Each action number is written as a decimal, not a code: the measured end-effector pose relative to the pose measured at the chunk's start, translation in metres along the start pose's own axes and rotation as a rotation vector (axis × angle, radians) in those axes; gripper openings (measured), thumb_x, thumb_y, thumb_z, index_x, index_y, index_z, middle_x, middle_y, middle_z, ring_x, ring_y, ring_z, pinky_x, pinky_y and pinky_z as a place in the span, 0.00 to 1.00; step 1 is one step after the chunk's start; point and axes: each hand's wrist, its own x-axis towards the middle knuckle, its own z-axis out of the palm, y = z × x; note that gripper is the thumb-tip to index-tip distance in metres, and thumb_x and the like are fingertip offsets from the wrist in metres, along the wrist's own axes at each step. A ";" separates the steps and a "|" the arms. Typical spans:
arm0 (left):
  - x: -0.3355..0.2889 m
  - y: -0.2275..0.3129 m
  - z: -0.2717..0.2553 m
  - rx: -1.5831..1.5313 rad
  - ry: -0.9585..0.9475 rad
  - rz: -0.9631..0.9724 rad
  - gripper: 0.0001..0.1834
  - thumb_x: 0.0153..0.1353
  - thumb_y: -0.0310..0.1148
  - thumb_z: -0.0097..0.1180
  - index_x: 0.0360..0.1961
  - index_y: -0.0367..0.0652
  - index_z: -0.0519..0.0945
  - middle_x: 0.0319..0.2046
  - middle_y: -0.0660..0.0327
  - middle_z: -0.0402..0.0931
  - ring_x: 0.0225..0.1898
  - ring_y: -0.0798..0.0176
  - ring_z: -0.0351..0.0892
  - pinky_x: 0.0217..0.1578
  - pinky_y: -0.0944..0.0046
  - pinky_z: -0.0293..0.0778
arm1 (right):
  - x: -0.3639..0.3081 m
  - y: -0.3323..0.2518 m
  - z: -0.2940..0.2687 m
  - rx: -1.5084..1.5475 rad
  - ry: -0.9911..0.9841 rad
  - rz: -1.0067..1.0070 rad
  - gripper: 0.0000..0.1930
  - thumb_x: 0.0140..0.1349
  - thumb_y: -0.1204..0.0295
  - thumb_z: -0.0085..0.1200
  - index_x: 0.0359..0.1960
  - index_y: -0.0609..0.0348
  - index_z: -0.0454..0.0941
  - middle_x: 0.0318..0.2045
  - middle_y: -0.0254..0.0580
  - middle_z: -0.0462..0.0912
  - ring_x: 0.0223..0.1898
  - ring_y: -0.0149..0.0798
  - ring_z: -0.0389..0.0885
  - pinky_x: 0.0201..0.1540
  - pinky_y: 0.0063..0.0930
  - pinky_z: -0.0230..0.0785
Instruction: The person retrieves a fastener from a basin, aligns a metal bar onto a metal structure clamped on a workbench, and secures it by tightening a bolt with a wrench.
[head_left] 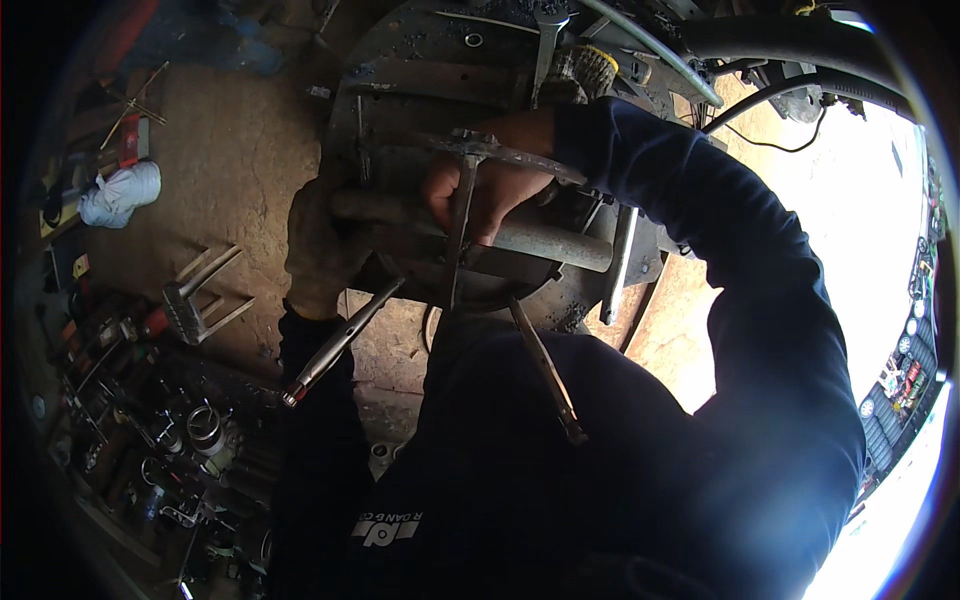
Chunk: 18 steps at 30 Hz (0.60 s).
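Note:
My bare right hand (490, 190) reaches under a welded metal frame (466, 190), its fingers curled down beside a grey metal pipe (555, 245). The frame's crossbar hides part of the hand, and anything in its fingertips is hidden. At the pipe's left end is my left hand (318, 245), in a brown work glove; deep shadow hides its fingers. Close to my body, a metal rod with a knurled end (345, 340) and a slim tool (545, 370) stick out toward me. A worn glove (585, 72) lies beyond my right wrist, next to a spanner (548, 50).
Dark greasy metalwork (420, 75) carries a loose ring (473, 41). Thick hoses (800, 45) cross at the upper right. On the floor at left are a metal piece with prongs (200, 295) and a white bundle (120, 195). Assorted parts (205, 430) crowd the lower left.

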 end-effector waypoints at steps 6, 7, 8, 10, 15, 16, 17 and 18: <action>0.000 0.001 -0.003 0.004 -0.085 -0.026 0.44 0.41 0.38 0.81 0.61 0.40 0.75 0.47 0.51 0.80 0.48 0.45 0.81 0.49 0.49 0.76 | -0.008 0.007 0.009 -0.081 0.131 -0.140 0.26 0.55 0.68 0.74 0.56 0.58 0.83 0.50 0.45 0.85 0.55 0.45 0.82 0.58 0.39 0.75; -0.001 0.002 -0.002 -0.003 -0.073 -0.025 0.44 0.41 0.37 0.81 0.61 0.40 0.75 0.47 0.52 0.80 0.48 0.45 0.81 0.49 0.48 0.76 | -0.007 0.006 0.010 -0.083 0.109 -0.119 0.27 0.55 0.67 0.75 0.57 0.57 0.82 0.51 0.45 0.86 0.55 0.45 0.82 0.58 0.39 0.75; -0.003 0.003 -0.001 -0.011 -0.061 -0.024 0.44 0.41 0.37 0.81 0.61 0.40 0.75 0.47 0.52 0.80 0.48 0.45 0.81 0.49 0.48 0.76 | -0.007 0.006 0.010 -0.088 0.097 -0.104 0.27 0.55 0.66 0.75 0.57 0.56 0.82 0.51 0.45 0.86 0.55 0.45 0.82 0.59 0.39 0.75; -0.001 0.004 -0.001 -0.023 -0.032 -0.017 0.43 0.41 0.35 0.81 0.61 0.40 0.75 0.48 0.52 0.80 0.48 0.45 0.80 0.49 0.48 0.76 | -0.007 0.005 0.009 -0.104 0.085 -0.077 0.28 0.55 0.65 0.75 0.58 0.54 0.82 0.52 0.45 0.86 0.56 0.45 0.82 0.60 0.40 0.74; -0.005 -0.007 0.002 -0.024 -0.059 -0.082 0.43 0.41 0.33 0.80 0.62 0.40 0.75 0.48 0.52 0.80 0.49 0.45 0.80 0.50 0.48 0.77 | -0.016 0.001 0.000 -0.195 0.248 0.001 0.30 0.55 0.61 0.76 0.61 0.50 0.82 0.53 0.44 0.86 0.57 0.44 0.82 0.62 0.41 0.73; -0.004 -0.003 0.003 -0.060 -0.029 -0.066 0.43 0.41 0.33 0.80 0.62 0.40 0.75 0.48 0.52 0.80 0.49 0.45 0.80 0.50 0.48 0.77 | -0.025 0.000 -0.011 -0.237 0.377 0.017 0.31 0.54 0.62 0.76 0.61 0.53 0.81 0.57 0.47 0.84 0.59 0.47 0.81 0.64 0.42 0.72; -0.004 0.000 0.004 -0.096 0.001 -0.050 0.43 0.41 0.32 0.80 0.62 0.40 0.75 0.47 0.52 0.80 0.49 0.46 0.80 0.50 0.48 0.77 | -0.034 -0.001 -0.022 -0.275 0.505 0.036 0.32 0.54 0.63 0.76 0.62 0.56 0.81 0.60 0.50 0.82 0.61 0.49 0.79 0.66 0.43 0.71; -0.007 0.001 0.001 -0.094 0.006 -0.062 0.43 0.41 0.32 0.80 0.62 0.40 0.75 0.47 0.52 0.80 0.49 0.46 0.80 0.50 0.48 0.77 | -0.046 -0.019 -0.039 -0.333 0.583 0.205 0.32 0.58 0.59 0.73 0.63 0.53 0.79 0.61 0.53 0.80 0.62 0.49 0.79 0.68 0.43 0.70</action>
